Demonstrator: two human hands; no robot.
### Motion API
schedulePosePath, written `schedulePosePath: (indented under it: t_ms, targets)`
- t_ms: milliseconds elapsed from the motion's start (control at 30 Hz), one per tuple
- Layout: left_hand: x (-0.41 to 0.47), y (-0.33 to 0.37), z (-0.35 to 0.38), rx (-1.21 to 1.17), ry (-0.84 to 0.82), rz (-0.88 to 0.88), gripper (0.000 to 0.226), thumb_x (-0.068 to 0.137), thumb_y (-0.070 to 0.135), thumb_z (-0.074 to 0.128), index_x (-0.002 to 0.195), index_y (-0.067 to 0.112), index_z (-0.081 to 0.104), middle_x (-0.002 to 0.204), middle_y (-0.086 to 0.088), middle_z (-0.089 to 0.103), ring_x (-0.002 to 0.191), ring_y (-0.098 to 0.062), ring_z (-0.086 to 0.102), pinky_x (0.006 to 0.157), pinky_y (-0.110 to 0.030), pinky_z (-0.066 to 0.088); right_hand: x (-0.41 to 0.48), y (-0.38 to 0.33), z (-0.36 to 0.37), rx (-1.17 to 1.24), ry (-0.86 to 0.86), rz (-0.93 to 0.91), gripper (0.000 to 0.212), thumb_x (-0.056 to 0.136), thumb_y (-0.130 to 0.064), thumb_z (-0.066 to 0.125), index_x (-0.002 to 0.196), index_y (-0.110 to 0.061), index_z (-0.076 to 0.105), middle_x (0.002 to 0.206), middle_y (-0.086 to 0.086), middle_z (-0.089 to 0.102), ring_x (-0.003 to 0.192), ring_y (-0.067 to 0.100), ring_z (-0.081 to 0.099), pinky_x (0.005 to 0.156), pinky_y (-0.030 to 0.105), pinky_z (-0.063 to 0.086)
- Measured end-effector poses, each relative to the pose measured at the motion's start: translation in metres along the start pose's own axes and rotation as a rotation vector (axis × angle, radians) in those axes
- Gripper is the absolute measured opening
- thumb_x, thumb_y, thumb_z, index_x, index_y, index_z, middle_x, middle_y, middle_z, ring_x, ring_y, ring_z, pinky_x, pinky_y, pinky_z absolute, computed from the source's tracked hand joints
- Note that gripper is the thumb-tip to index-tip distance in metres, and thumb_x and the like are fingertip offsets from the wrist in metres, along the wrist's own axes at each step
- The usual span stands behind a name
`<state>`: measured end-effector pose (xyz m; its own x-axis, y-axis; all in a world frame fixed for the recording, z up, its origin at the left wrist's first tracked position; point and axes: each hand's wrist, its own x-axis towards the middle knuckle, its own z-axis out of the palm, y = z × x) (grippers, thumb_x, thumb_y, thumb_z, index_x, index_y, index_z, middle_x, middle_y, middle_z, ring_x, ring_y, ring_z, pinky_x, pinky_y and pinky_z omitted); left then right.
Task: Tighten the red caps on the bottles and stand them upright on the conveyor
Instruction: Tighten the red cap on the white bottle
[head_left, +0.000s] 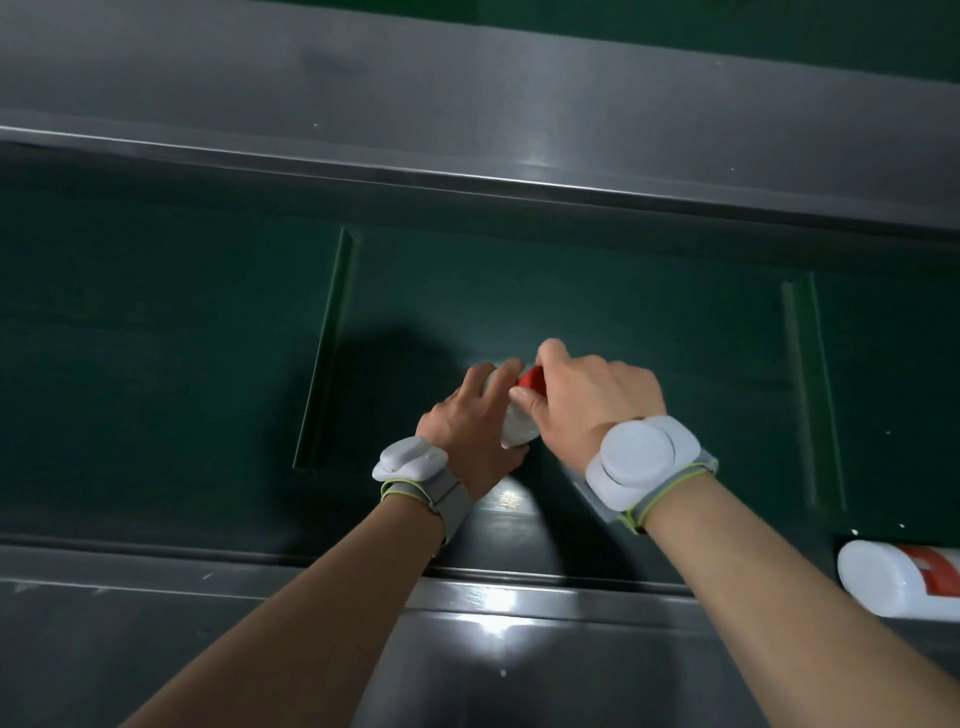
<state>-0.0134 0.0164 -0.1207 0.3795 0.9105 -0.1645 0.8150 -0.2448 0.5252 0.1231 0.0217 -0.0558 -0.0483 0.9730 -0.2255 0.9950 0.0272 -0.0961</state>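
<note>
A white bottle (517, 428) stands on the dark green conveyor belt (623, 322), mostly hidden between my hands. My left hand (475, 423) wraps around its body from the left. My right hand (587, 397) closes over its red cap (532, 379) from the right, with thumb and fingers pinching the cap. A second white bottle with a red label (898, 579) lies on its side at the right edge, on the near steel ledge; its cap end is out of view.
Raised green cleats cross the belt at the left (324, 348) and the right (810, 389). A steel rail (467, 171) runs along the far side and a steel ledge (311, 623) along the near side. Both wrists carry white sensor bands.
</note>
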Motion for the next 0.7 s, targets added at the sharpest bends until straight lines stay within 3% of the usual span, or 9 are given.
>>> schedulePosePath:
  t_ms: [133, 267, 433, 600, 700]
  targets:
    - [-0.006, 0.003, 0.003, 0.029, 0.000, 0.053, 0.080, 0.062, 0.037, 0.075, 0.131, 0.035, 0.034, 0.122, 0.006, 0.050, 0.079, -0.026, 0.063, 0.053, -0.029, 0.038, 0.005, 0.012, 0.008, -0.027, 0.080, -0.208, 0.047, 0.085, -0.065, 0.022, 0.082, -0.024, 0.046, 0.083, 0.000, 0.060, 0.075, 0.029, 0.062, 0.055, 0.033, 0.030]
    - [-0.010, 0.003, 0.008, 0.034, 0.099, 0.065, 0.073, 0.057, 0.036, 0.077, 0.122, 0.033, 0.045, 0.109, 0.008, 0.056, 0.068, -0.021, 0.063, 0.046, -0.023, 0.035, -0.003, 0.022, 0.021, 0.016, 0.198, -0.338, 0.048, 0.088, -0.050, 0.033, 0.072, -0.012, 0.056, 0.065, 0.006, 0.057, 0.054, 0.030, 0.058, 0.047, 0.029, 0.032]
    - [-0.007, 0.004, 0.011, 0.023, 0.125, 0.011, 0.077, 0.053, 0.039, 0.079, 0.120, 0.037, 0.041, 0.109, 0.008, 0.054, 0.065, -0.024, 0.063, 0.047, -0.025, 0.033, 0.003, 0.008, 0.027, 0.033, 0.299, -0.117, 0.042, 0.085, -0.039, 0.037, 0.054, -0.014, 0.052, 0.050, 0.007, 0.056, 0.044, 0.030, 0.054, 0.048, 0.030, 0.030]
    - [-0.005, 0.012, 0.011, 0.001, 0.075, -0.062, 0.084, 0.059, 0.042, 0.074, 0.131, 0.044, 0.029, 0.119, 0.007, 0.051, 0.080, -0.027, 0.065, 0.053, -0.027, 0.034, 0.011, -0.005, 0.027, -0.007, 0.084, 0.292, 0.053, 0.087, -0.049, 0.031, 0.063, -0.014, 0.062, 0.070, 0.008, 0.067, 0.065, 0.033, 0.062, 0.054, 0.030, 0.029]
    - [-0.005, 0.010, 0.011, 0.002, 0.057, -0.100, 0.085, 0.060, 0.043, 0.072, 0.134, 0.040, 0.029, 0.123, 0.006, 0.049, 0.079, -0.029, 0.065, 0.054, -0.027, 0.034, 0.015, -0.007, 0.028, -0.017, 0.106, 0.266, 0.058, 0.086, -0.060, 0.025, 0.053, -0.017, 0.045, 0.066, 0.007, 0.063, 0.057, 0.031, 0.053, 0.050, 0.031, 0.024]
